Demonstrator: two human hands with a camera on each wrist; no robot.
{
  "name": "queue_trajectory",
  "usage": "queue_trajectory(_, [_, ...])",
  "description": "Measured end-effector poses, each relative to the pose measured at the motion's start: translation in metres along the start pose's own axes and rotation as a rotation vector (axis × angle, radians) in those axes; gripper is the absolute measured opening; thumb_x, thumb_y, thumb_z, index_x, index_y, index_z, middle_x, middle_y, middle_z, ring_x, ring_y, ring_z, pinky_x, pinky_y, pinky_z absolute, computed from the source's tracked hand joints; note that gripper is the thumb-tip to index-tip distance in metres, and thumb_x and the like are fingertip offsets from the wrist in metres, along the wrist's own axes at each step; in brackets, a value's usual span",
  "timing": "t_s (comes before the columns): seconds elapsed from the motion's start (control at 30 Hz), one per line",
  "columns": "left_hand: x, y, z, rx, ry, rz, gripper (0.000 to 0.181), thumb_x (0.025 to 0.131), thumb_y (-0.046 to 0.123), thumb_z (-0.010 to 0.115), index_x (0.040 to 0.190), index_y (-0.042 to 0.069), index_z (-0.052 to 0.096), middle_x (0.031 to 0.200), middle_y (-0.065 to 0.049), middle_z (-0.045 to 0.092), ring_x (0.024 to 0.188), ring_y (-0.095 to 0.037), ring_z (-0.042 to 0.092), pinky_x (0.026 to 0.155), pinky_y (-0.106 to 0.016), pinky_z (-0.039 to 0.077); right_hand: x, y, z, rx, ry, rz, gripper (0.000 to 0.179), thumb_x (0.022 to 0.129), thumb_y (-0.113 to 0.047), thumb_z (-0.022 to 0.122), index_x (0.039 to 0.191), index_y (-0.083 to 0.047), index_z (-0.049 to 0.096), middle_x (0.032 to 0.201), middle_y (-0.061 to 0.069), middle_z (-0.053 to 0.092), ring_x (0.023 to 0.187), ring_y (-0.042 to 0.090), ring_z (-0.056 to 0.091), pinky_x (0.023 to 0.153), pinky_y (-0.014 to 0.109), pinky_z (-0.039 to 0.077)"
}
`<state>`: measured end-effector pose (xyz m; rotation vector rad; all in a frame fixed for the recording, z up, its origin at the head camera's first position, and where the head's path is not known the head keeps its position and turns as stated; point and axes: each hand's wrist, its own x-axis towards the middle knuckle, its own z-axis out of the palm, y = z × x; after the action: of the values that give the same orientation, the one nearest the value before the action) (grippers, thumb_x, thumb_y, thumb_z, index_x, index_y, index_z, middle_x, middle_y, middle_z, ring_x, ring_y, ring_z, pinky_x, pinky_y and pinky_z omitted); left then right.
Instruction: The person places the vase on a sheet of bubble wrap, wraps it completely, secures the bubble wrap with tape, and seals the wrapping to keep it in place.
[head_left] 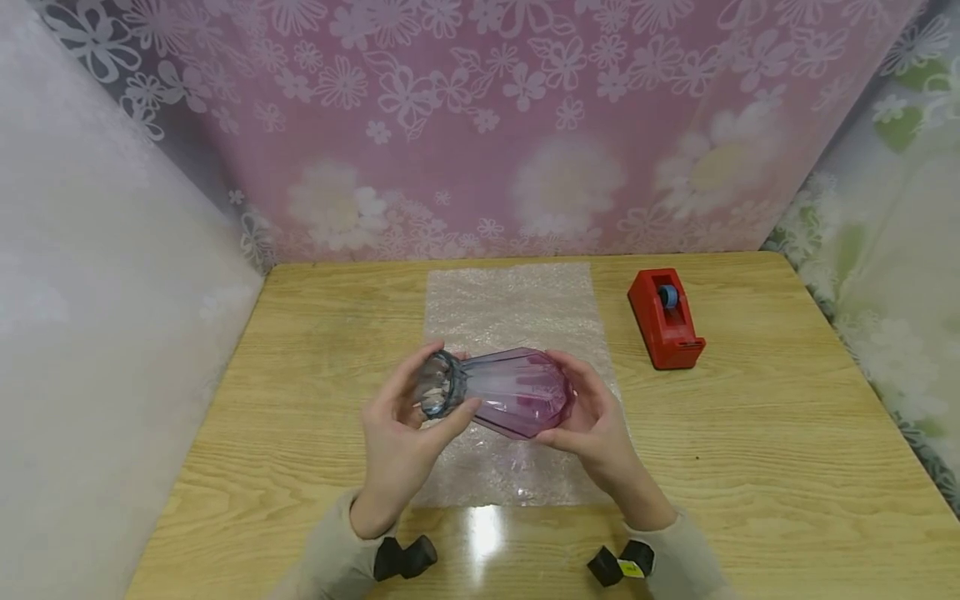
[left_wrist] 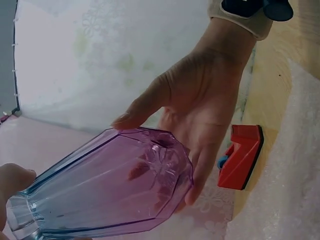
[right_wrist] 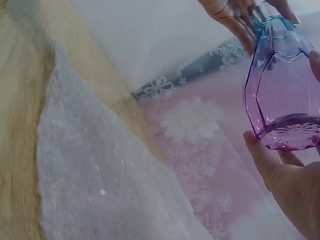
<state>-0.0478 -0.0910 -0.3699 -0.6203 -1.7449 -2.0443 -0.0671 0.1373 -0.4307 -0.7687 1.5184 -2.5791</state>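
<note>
From where I stand, the glass vase (head_left: 517, 392) is best held sideways over the bubble wrap (head_left: 510, 304) on the worktop (head_left: 315, 358), left hand (head_left: 399, 442) gripping its neck end, right hand (head_left: 603, 429) its base, firmly without squeezing.

No text, brand or number is legible. A yellow label (head_left: 631, 568) is fixed to the black right-wrist unit (head_left: 604, 567); any marking on it is too small to read.
</note>
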Motion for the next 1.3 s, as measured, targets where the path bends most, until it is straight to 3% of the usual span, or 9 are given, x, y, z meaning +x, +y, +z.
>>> queue_trajectory(0.37, [-0.011,-0.026,-0.005,-0.089,0.017,-0.220,0.057,0.076,-0.015,0.075,0.130,-0.010,0.056,0.122,-0.025,0.061,0.107,-0.028,0.066,0.076,-0.040,0.058,-0.009,-0.006,-0.012,-0.109,0.092,0.021,0.084,0.072,0.015,0.079,0.145,0.003,0.040,0.144,0.016,0.041,0.130,0.027,0.046,0.101,0.037,0.047])
queue_trajectory(0.53, [-0.016,-0.035,-0.005,-0.067,0.005,-0.287,0.058,0.075,-0.017,0.075,0.129,-0.011,0.055,0.119,-0.029,0.060,0.103,-0.024,0.068,0.074,-0.039,0.059,-0.014,-0.009,-0.016,-0.164,0.106,0.063,0.086,0.070,0.018,0.079,0.145,0.005,0.038,0.144,0.017,0.040,0.131,0.027,0.044,0.101,0.037,0.047])
queue_trajectory(0.67, [-0.020,-0.044,-0.007,-0.044,-0.008,-0.347,0.055,0.075,-0.014,0.076,0.126,-0.009,0.056,0.118,-0.025,0.060,0.101,-0.022,0.067,0.075,-0.039,0.059,-0.016,-0.011,-0.019,-0.230,0.122,0.095,0.087,0.069,0.019,0.079,0.145,0.003,0.040,0.144,0.017,0.040,0.132,0.027,0.044,0.100,0.038,0.047])
queue_trajectory(0.93, [-0.030,-0.068,-0.014,0.019,-0.064,-0.519,0.053,0.078,-0.006,0.079,0.126,-0.006,0.057,0.119,-0.019,0.061,0.101,-0.021,0.065,0.079,-0.035,0.058,-0.023,0.002,-0.027,-0.350,0.162,0.120,0.086,0.064,0.020,0.081,0.141,0.005,0.045,0.141,0.017,0.045,0.129,0.024,0.049,0.098,0.035,0.049])
queue_trajectory(1.3, [-0.041,-0.098,-0.021,0.010,-0.108,-0.574,0.057,0.080,-0.002,0.079,0.130,-0.010,0.053,0.114,-0.018,0.064,0.099,-0.021,0.067,0.084,-0.035,0.057,-0.032,0.024,-0.043,-0.356,0.194,0.200,0.087,0.064,0.018,0.083,0.141,0.002,0.045,0.144,0.016,0.043,0.130,0.021,0.049,0.099,0.032,0.048])
